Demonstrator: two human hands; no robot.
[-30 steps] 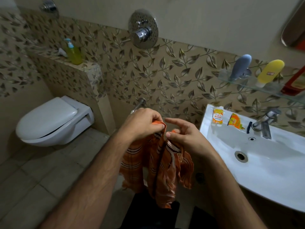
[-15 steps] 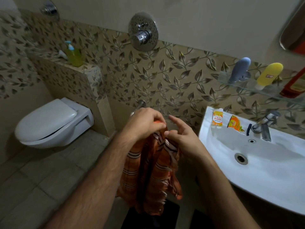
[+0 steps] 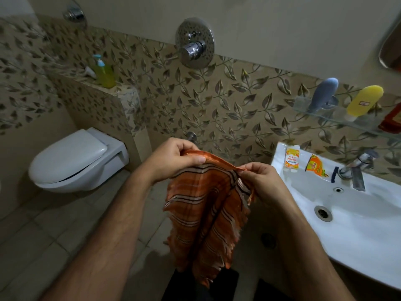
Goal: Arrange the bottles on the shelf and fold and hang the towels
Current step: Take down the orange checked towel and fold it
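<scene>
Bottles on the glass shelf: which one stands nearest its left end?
The grey-blue bottle, standing cap-down nearest the glass shelf's left end; the yellow bottle and red one stand further right.

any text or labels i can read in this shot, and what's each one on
No text reads clearly.
Small orange-and-white bottle on the sink rim: printed label, blurred.
Orange sachet beside it: print too blurred.
Yellow bottle on the glass shelf: small red label, unreadable.

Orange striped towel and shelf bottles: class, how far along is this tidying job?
Done: a grey-blue bottle and a yellow bottle stand on the glass shelf. In hand: the left hand and right hand pinch the top edge of the orange striped towel, which hangs unfolded. Left: folding and hanging it.
</scene>
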